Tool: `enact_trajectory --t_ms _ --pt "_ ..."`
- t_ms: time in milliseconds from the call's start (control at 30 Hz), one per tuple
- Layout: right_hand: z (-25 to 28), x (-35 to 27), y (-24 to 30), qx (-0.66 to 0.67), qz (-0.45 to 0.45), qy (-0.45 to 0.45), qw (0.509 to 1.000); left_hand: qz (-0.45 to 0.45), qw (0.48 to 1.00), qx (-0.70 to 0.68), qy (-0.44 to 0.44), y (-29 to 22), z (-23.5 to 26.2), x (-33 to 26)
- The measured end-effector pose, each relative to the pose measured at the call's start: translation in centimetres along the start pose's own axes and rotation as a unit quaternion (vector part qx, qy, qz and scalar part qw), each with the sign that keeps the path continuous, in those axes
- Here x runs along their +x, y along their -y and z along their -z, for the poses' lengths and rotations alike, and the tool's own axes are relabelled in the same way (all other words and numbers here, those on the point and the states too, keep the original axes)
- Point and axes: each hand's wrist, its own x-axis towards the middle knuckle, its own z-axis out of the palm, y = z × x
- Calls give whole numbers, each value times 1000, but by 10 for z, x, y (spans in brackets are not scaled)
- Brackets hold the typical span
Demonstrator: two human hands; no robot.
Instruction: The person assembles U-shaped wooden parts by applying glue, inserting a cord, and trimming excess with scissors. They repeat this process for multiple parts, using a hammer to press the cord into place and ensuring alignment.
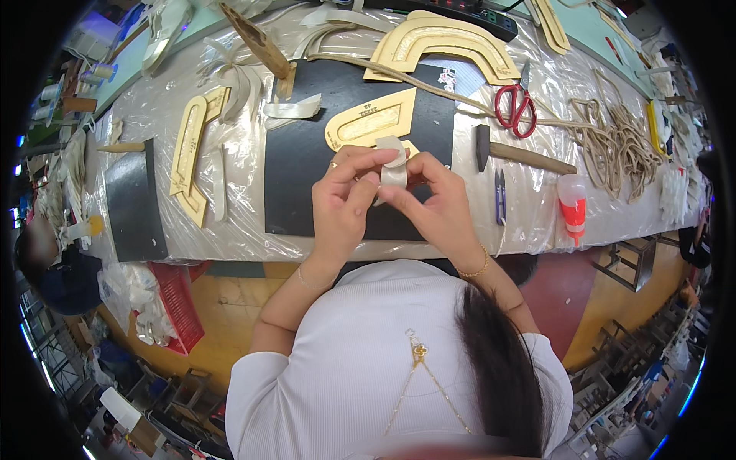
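Off-white curled strip [394, 177]: observed in both hands above the black mat [290, 184]. From the left, a pale yellow angled template [182, 157] lies flat on the plastic-covered bench [230, 244]. Left hand [345, 192]: fingers pinched on the strip. Right hand [435, 198]: fingers likewise closed on it. Rightward: navy thread snips [500, 198], red-handled scissors [514, 111], wooden-handled hammer [529, 156], and a clear-and-red squeeze bottle [573, 208] near the bench's front edge.

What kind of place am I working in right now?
Probably a small craft workshop, perhaps for leather or shoe parts, judging by the hammer, red-handled scissors and pale yellow templates on the plastic-covered table.
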Motion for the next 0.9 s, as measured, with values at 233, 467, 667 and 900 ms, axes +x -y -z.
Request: enact_trajectory --t_ms 233,467,667,900 --pt "12 9 7 -108 76 109 985 -17 997 79 -5 6 15 -3" --pt "27 17 20 51 -87 214 972 -193 914 355 -35 4 49 3" --pt "36 72 -11 23 -108 177 978 52 994 53 -85 -4 85 6" --pt "5 135 -36 -149 -149 259 943 -65 897 435 37 14 82 14"
